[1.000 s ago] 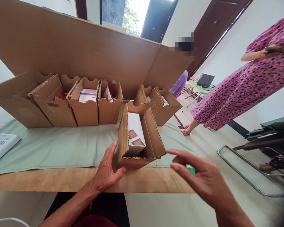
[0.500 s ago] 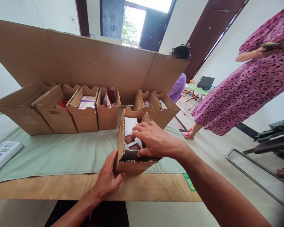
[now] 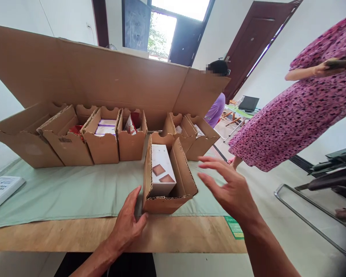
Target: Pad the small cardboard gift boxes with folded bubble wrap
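A small open cardboard box (image 3: pixel 187 181) stands near the table's front edge with a white carton (image 3: pixel 160 171) printed with brown squares lying inside it on the left. My left hand (image 3: pixel 127 225) rests flat against the box's left front corner, fingers stretched out. To the right of the box, in the air, my right hand (image 3: pixel 230 188) hovers with its fingers spread and nothing in it.
A row of open cardboard boxes (image 3: pixel 103 134) holding packets lines the back of the pale green cloth (image 3: pixel 75 188), before a tall cardboard sheet (image 3: pixel 103 77). A white booklet (image 3: pixel 1 190) lies at left. A person in a purple patterned dress (image 3: pixel 294 115) stands right.
My right hand has come out of the small box and drawn back to the right, fingers spread. The white carton stays inside. My left hand stays at the box's corner.
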`<state>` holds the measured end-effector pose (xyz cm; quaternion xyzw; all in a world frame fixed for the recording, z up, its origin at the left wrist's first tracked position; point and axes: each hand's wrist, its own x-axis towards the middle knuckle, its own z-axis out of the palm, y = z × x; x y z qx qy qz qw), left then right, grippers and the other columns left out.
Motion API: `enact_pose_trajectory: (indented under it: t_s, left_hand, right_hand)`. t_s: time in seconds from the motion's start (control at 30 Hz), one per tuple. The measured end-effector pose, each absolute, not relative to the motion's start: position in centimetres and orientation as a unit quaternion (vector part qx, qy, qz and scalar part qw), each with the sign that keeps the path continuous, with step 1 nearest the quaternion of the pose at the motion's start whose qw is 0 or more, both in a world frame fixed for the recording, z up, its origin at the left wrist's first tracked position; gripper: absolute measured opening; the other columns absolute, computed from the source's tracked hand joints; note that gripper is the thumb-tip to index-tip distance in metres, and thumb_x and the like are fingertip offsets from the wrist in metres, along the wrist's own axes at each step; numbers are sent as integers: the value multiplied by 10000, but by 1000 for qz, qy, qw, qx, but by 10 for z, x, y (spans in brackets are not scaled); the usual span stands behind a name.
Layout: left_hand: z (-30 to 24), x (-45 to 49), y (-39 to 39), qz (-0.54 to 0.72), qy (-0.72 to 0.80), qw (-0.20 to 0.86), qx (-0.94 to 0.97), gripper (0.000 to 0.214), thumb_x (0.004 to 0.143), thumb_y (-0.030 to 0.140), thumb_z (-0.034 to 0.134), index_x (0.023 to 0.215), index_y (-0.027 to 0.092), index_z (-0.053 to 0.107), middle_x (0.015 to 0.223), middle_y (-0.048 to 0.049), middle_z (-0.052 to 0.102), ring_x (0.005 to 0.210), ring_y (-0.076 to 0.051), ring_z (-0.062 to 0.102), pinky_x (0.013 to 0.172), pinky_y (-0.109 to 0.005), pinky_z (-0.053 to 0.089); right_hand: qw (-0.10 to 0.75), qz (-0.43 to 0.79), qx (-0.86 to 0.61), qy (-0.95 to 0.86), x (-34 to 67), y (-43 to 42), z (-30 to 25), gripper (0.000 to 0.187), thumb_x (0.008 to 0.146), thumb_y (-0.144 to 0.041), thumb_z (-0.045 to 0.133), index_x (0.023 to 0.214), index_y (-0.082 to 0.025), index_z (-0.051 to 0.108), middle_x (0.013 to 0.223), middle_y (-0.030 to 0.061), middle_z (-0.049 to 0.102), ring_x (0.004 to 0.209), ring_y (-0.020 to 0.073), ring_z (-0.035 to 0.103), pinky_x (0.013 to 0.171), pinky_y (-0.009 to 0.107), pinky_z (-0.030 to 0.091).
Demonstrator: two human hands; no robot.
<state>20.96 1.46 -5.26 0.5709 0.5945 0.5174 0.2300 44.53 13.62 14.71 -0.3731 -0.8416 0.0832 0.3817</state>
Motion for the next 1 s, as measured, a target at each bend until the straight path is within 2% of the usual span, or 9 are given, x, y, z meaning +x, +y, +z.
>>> enact_pose_trajectory:
  t_s: [0.07, 0.17, 0.23, 0.3, 0.4, 0.63, 0.73, 0.9, 1.0]
  left_hand:
    - [-50, 208, 15, 514, 596, 241, 568, 766, 856, 220, 588, 1569, 267, 312, 1594, -116, 431, 1479, -319, 410, 1177, -520, 406]
    - [-45, 210, 21, 513, 587, 265, 568, 803, 842, 222, 603, 1580, 263, 290, 1614, -118, 402, 1495, -327, 384, 1204, -536, 370]
    - [-42, 212, 25, 511, 574, 292, 569, 820, 833, 206, 606, 1584, 251, 278, 1604, -127, 412, 1483, -327, 402, 1207, -540, 369]
    - [-42, 214, 26, 512, 569, 306, 566, 809, 846, 204, 601, 1586, 243, 276, 1585, -136, 434, 1451, -328, 447, 1187, -537, 405]
    - [-48, 211, 22, 522, 579, 280, 560, 765, 874, 244, 608, 1579, 255, 312, 1538, -134, 494, 1398, -344, 508, 1142, -547, 465]
    - [-60, 206, 22, 537, 578, 246, 563, 722, 883, 243, 610, 1561, 304, 369, 1327, -109, 657, 1288, -357, 601, 1038, -561, 558]
    - [-58, 211, 30, 537, 574, 245, 568, 741, 891, 233, 609, 1578, 274, 337, 1355, -128, 641, 1324, -350, 573, 1053, -547, 546]
    - [-51, 216, 45, 539, 566, 281, 557, 742, 874, 195, 598, 1572, 248, 350, 1517, -144, 520, 1344, -334, 554, 1106, -526, 488]
    - [-47, 211, 54, 542, 562, 292, 553, 759, 847, 183, 598, 1567, 240, 365, 1489, -144, 545, 1326, -324, 569, 1079, -494, 509]
  right_hand:
    - [410, 158, -447, -779, 470, 133, 118, 182, 925, -420, 628, 1021, -279, 692, 1192, 61, 732, 1145, 286, 660, 1023, 471, 500]
    - [320, 319, -462, -764, 477, 122, 65, 465, 832, -509, 698, 1249, -308, 655, 1232, 79, 726, 1032, 314, 694, 879, 473, 582]
    - [284, 398, -426, -761, 462, 113, 32, 567, 798, -524, 736, 1293, -267, 635, 1266, 103, 708, 1073, 330, 685, 893, 481, 583]
    - [299, 437, -402, -746, 440, 105, 8, 546, 808, -517, 739, 1258, -223, 645, 1253, 123, 707, 1135, 338, 664, 947, 485, 562]
    - [338, 441, -385, -737, 416, 96, -11, 543, 849, -495, 716, 1296, -205, 616, 1241, 135, 700, 1171, 334, 645, 984, 474, 539]
    - [326, 391, -395, -765, 416, 102, -12, 495, 862, -459, 693, 1289, -219, 619, 1041, 99, 713, 974, 314, 674, 815, 423, 576]
    - [330, 373, -403, -768, 419, 110, -11, 474, 859, -449, 694, 1268, -221, 627, 1033, 94, 710, 974, 317, 672, 801, 426, 579]
    - [338, 371, -409, -762, 422, 121, -10, 427, 864, -466, 686, 1220, -234, 638, 1094, 100, 714, 1027, 332, 669, 850, 466, 579]
    - [342, 382, -402, -758, 418, 127, -9, 432, 854, -461, 688, 1196, -204, 631, 1107, 113, 720, 1024, 323, 676, 861, 458, 576]
